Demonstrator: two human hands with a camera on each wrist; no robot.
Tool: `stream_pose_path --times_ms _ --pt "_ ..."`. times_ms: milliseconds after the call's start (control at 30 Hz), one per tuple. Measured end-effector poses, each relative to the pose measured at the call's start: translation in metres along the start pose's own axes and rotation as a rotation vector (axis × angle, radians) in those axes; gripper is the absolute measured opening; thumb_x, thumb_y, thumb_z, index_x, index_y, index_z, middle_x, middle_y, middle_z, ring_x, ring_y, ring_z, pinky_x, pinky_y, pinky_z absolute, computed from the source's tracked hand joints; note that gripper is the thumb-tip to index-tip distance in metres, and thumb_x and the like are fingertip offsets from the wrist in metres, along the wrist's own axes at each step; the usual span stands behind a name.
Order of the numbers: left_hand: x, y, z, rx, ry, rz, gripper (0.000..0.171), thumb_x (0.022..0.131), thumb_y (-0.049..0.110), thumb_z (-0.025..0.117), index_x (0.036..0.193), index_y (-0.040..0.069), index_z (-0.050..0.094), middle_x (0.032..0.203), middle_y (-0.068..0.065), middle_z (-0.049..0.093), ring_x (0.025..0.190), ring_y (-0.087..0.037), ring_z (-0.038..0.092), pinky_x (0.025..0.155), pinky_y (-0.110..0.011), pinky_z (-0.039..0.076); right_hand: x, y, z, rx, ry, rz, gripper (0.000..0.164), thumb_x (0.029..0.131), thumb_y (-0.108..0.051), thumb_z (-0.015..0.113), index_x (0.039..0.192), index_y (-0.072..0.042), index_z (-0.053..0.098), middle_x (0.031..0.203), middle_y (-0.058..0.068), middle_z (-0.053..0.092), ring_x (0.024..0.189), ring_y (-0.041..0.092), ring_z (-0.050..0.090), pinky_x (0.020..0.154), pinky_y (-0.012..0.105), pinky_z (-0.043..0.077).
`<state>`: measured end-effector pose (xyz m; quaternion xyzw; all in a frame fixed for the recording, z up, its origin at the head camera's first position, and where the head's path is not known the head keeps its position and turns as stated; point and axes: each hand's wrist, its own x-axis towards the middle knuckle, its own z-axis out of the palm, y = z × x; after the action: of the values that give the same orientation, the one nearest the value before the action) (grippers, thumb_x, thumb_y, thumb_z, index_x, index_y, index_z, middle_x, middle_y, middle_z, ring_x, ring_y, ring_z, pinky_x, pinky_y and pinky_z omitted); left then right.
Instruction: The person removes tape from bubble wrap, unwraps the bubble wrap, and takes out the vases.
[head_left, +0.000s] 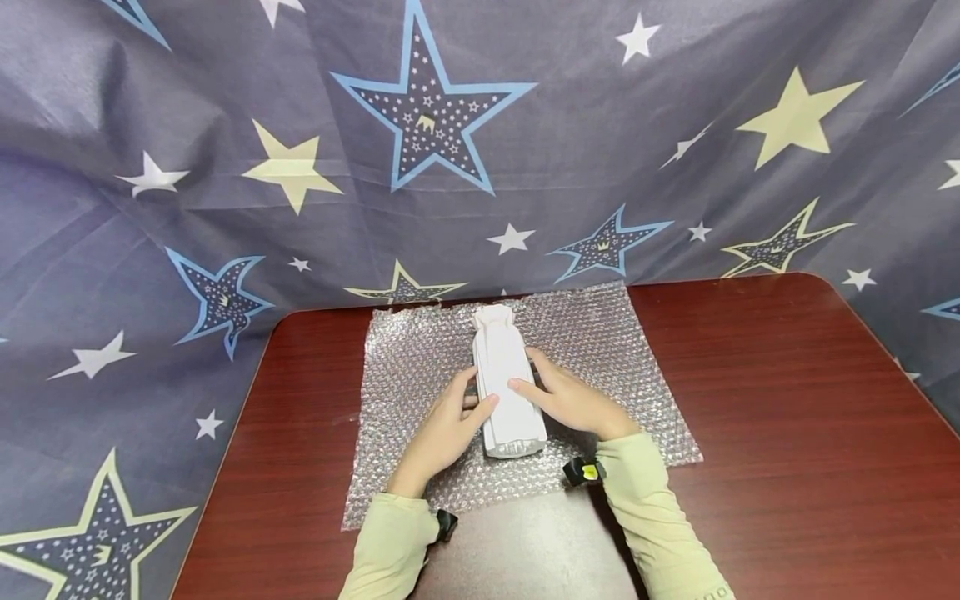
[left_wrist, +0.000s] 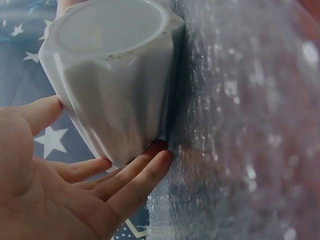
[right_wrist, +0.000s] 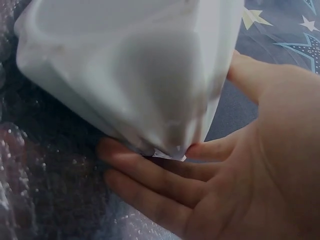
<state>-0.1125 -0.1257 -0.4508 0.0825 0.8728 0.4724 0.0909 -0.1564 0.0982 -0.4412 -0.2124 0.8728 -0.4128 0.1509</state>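
A white fluted vase (head_left: pixel 504 367) lies on its side on a sheet of bubble wrap (head_left: pixel 416 358), its narrow neck toward the curtain and its flat base toward me. My left hand (head_left: pixel 442 429) holds its left side, thumb on top and fingers curving low against the wall. From the right, my right hand (head_left: pixel 573 402) grips it the same way, thumb across the upper face. In the left wrist view the vase's base (left_wrist: pixel 110 27) shows, and some fingertips go under the body. The right wrist view also has fingers (right_wrist: pixel 150 195) beneath the vase (right_wrist: pixel 135 85).
The bubble wrap lies flat on a dark red wooden table (head_left: pixel 787 417), reaching its back edge. Behind hangs a grey-blue curtain (head_left: pixel 570 100) with stars. A pale grey surface (head_left: pixel 532 542) shows between the forearms. Black straps with cameras (head_left: pixel 581 472) sit at the wrists.
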Motion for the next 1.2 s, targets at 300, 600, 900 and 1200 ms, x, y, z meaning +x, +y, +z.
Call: stream_pose_path --times_ms 300,600,900,1200 --pt "0.0 0.004 0.003 0.021 -0.006 0.033 0.073 0.101 0.053 0.049 0.156 0.012 0.026 0.141 -0.018 0.05 0.112 -0.025 0.064 0.094 -0.042 0.055 0.0 0.002 -0.001 0.007 0.014 -0.038 0.07 0.103 -0.053 0.043 0.157 -0.012 0.024 0.155 0.012 0.04 0.139 0.031 0.043 0.115 0.05 0.034" --pt "-0.002 0.007 0.002 0.043 0.01 0.032 0.071 0.1 0.053 0.05 0.156 0.014 0.028 0.141 -0.018 0.051 0.108 -0.026 0.066 0.093 -0.043 0.055 -0.003 -0.002 -0.002 0.001 0.038 -0.048 0.072 0.102 -0.052 0.044 0.157 -0.008 0.025 0.157 0.014 0.037 0.142 0.033 0.04 0.116 0.052 0.032" --pt "-0.007 0.011 0.001 0.021 0.018 0.063 0.069 0.1 0.047 0.055 0.155 0.014 0.029 0.142 -0.019 0.051 0.104 -0.026 0.068 0.087 -0.039 0.058 -0.008 -0.005 -0.004 0.012 0.065 0.012 0.075 0.102 -0.059 0.039 0.156 -0.009 0.026 0.157 0.015 0.036 0.141 0.034 0.04 0.116 0.053 0.033" --pt "-0.007 0.015 -0.001 0.008 0.02 0.068 0.069 0.099 0.046 0.057 0.155 0.016 0.03 0.145 -0.019 0.049 0.106 -0.028 0.068 0.089 -0.04 0.058 -0.009 -0.006 -0.004 0.004 0.088 0.019 0.071 0.101 -0.061 0.037 0.154 -0.014 0.029 0.154 0.014 0.041 0.137 0.033 0.046 0.112 0.054 0.038"
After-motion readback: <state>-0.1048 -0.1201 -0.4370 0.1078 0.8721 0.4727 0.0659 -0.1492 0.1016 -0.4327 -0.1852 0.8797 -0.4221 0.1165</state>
